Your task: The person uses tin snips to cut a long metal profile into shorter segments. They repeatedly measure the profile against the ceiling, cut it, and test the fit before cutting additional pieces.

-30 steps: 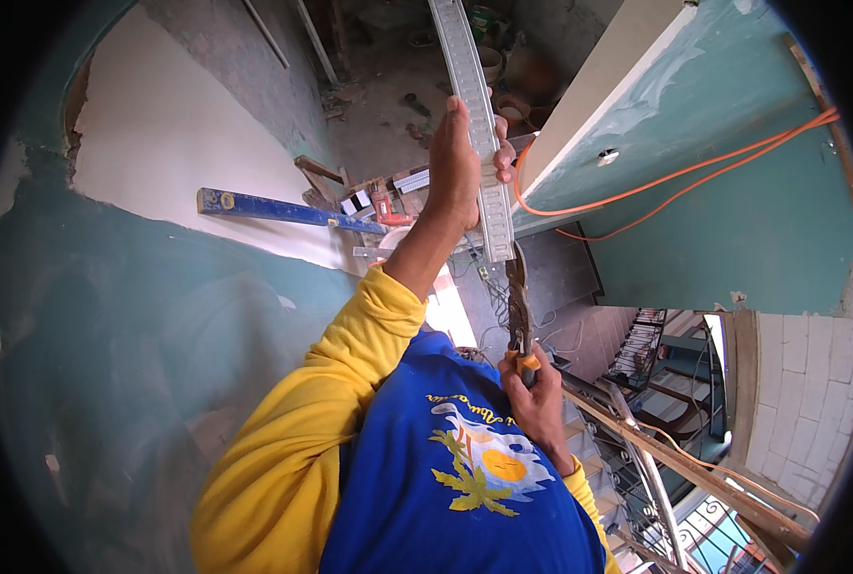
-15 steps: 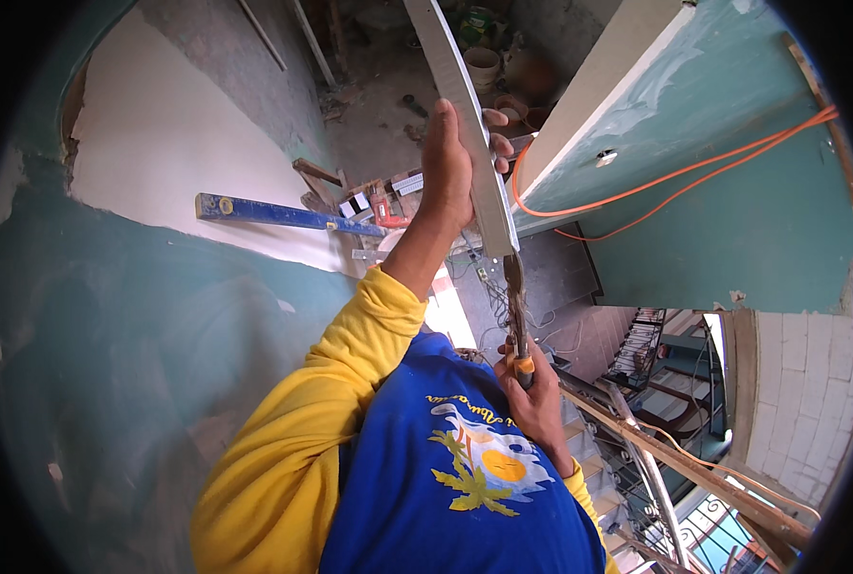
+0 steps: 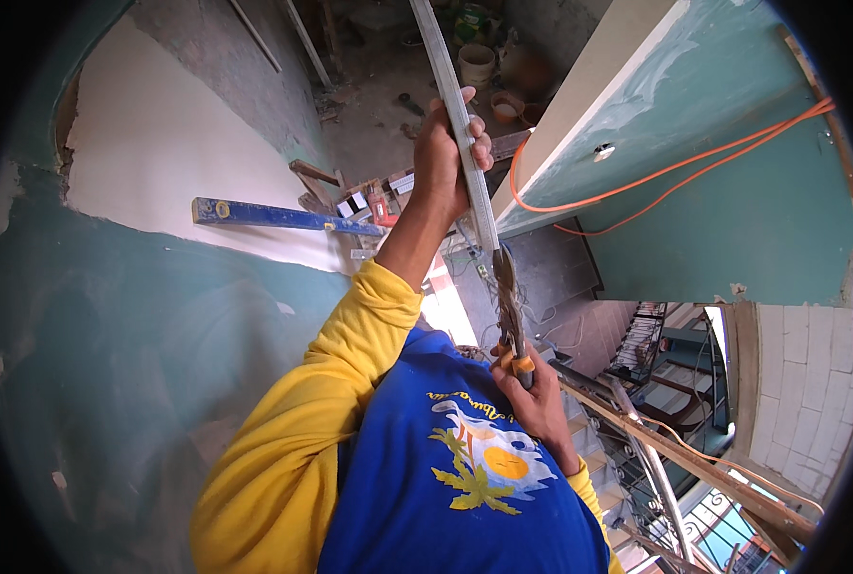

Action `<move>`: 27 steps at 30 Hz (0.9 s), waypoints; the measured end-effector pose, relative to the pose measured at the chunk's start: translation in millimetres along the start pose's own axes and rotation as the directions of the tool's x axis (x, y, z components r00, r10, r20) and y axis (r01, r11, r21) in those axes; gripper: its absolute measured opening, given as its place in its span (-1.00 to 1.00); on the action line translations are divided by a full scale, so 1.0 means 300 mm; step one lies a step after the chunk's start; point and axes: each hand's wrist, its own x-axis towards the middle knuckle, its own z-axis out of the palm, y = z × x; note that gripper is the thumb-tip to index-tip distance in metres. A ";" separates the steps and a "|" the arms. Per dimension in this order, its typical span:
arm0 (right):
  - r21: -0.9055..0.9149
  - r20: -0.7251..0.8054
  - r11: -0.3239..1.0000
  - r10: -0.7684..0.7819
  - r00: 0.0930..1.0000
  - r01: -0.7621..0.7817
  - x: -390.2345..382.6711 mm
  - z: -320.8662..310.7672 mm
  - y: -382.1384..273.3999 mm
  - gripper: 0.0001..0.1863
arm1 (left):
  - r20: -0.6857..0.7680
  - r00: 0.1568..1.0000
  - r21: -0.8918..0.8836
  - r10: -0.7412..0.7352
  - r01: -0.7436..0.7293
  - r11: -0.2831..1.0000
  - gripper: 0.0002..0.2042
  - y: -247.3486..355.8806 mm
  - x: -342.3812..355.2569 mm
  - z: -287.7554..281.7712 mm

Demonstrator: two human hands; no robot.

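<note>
Left grip [image 3: 436,163] closed round a long, dull grey metal strip [image 3: 473,182], right grip [image 3: 538,394] round orange-handled snips [image 3: 509,308]

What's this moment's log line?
left hand: holding metal strip | right hand: holding snips | snips' tip: at strip's near end | blue level: left of both hands

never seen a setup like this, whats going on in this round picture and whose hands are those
No machine here: these are a person's bare hands, seen from above by a fisheye camera worn on the head, so straight edges bend. The left hand grips a long, pale metal strip. The right hand holds orange-handled snips, their tip at the strip's near end. To the left are a blue spirit level and a red power tool; a bucket stands on the floor farther off.
</note>
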 end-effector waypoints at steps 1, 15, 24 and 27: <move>-0.004 -0.005 1.000 -0.002 1.000 0.002 0.003 0.001 -0.004 -0.41 | 0.004 1.000 0.013 0.000 0.000 1.000 -0.69 -0.001 -0.004 0.006; -0.056 -0.015 0.997 -0.050 0.999 0.049 0.027 -0.007 0.006 -0.28 | -0.036 0.998 0.130 0.051 -0.046 0.991 -0.69 0.002 -0.037 0.050; -0.060 -0.021 0.997 -0.051 0.998 0.050 0.023 -0.010 0.007 -0.31 | -0.052 0.998 0.148 0.046 -0.038 0.988 -0.68 -0.010 -0.040 0.054; -0.040 -0.029 0.998 -0.045 0.999 0.044 0.017 -0.001 -0.002 -0.37 | -0.065 0.997 0.125 0.050 -0.041 0.991 -0.61 -0.018 -0.035 0.056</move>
